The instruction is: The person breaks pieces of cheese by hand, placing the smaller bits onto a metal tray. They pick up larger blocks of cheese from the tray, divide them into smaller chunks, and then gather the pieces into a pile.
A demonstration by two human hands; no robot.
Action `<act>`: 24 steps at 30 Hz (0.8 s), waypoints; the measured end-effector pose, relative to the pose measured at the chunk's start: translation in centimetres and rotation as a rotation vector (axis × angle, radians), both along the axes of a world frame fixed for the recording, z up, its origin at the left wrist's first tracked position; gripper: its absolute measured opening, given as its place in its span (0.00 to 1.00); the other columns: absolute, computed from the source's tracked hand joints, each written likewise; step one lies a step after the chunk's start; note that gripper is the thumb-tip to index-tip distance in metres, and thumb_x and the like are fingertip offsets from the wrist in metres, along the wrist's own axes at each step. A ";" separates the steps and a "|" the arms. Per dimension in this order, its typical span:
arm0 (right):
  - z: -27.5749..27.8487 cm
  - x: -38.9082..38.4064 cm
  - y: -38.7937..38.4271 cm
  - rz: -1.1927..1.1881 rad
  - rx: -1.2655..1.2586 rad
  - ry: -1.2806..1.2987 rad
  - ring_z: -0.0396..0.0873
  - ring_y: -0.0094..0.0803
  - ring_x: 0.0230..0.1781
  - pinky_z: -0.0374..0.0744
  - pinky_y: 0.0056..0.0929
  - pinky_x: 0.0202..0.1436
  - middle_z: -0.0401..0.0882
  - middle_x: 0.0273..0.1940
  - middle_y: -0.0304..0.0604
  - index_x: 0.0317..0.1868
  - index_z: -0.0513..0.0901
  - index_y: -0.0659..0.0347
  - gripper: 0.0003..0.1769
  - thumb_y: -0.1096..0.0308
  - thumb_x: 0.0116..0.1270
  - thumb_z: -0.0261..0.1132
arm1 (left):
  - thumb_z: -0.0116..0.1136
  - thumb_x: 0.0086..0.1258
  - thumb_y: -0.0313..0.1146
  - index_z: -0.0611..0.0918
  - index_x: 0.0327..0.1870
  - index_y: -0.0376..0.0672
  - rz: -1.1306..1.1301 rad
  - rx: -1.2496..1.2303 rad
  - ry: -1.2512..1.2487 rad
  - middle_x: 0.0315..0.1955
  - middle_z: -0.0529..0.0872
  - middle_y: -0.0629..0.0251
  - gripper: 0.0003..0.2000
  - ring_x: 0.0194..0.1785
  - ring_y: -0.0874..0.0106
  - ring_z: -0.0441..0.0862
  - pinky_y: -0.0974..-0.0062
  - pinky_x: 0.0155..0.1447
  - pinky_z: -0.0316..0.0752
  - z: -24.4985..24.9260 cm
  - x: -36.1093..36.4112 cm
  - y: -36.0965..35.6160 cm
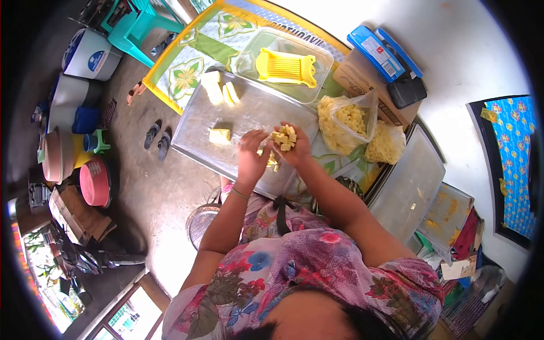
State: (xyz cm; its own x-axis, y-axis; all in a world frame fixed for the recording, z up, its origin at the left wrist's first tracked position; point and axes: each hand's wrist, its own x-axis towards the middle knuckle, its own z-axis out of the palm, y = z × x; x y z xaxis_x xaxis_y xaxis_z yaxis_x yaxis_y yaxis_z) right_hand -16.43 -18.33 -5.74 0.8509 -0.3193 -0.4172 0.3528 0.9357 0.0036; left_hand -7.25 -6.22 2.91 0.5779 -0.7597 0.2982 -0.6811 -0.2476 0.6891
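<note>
Right hand [298, 149]: cupped around pale cubes [284, 137], over the metal tray [256, 105]
Left hand [253, 153]: beside the cubes; cannot tell whether gripping
Yellow block [220, 136]: left of both hands
Filled bag [347, 122]: close right of the grip
Ridged yellow tool [286, 68]: beyond the grip

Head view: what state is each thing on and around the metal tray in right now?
Right hand: cupped around yellow cubes
Yellow cubes: cut, bunched together
Left hand: fingers curled, grip unclear
Metal tray: lying flat, only partly covered
Near block: uncubed, on the tray
Slices: cut, side by side
Yellow rack: inside the clear tub
Clear tub: holding the rack
Large bag: well filled, mouth apparently open
Small bag: filled, closure unclear
</note>
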 end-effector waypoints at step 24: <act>9.4 -10.0 -11.9 -0.384 -1.612 1.095 0.76 0.33 0.41 0.73 0.30 0.48 0.79 0.39 0.43 0.42 0.80 0.64 0.10 0.67 0.63 0.63 | 0.60 0.58 0.55 0.58 0.69 0.43 -0.110 0.403 -0.131 0.67 0.59 0.52 0.42 0.72 0.52 0.49 0.52 0.73 0.45 -8.8 -3.5 2.5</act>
State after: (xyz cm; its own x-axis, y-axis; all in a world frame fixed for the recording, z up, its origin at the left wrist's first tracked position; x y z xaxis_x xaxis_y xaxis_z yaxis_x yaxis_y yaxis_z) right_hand -26.42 -30.22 3.62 0.2849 -0.9397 0.1894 -0.2360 -0.2602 -0.9363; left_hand -10.79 -3.74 -5.86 0.4637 -0.8855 0.0310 -0.7939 -0.3997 0.4583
